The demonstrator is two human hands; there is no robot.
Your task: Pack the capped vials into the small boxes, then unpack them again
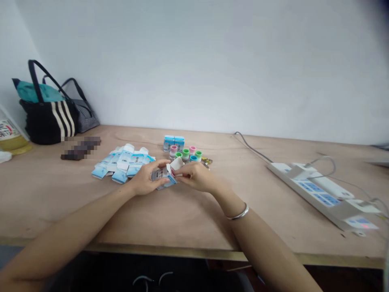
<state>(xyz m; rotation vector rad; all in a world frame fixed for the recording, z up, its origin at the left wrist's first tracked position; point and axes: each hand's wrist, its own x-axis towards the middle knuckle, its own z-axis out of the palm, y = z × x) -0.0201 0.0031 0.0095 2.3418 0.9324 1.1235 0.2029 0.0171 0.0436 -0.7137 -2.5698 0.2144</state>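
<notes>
Head view: the left hand (pixel 146 181) and the right hand (pixel 197 177) both grip 1 small box (pixel 165 175), flap open, over the middle of the table (pixel 182 221). Just behind lie flat boxes (pixel 121 164) and small bottles (pixel 186 154). 2 bags (pixel 50 119) stand at the far left corner.

You can't read the small box (pixel 165 175) print, too small; your left hand (pixel 146 181) covers its left side. A pixelated patch (pixel 79 148) hides something near the table (pixel 194 219) back-left corner. The bottle (pixel 9 136) is cut off at left.
</notes>
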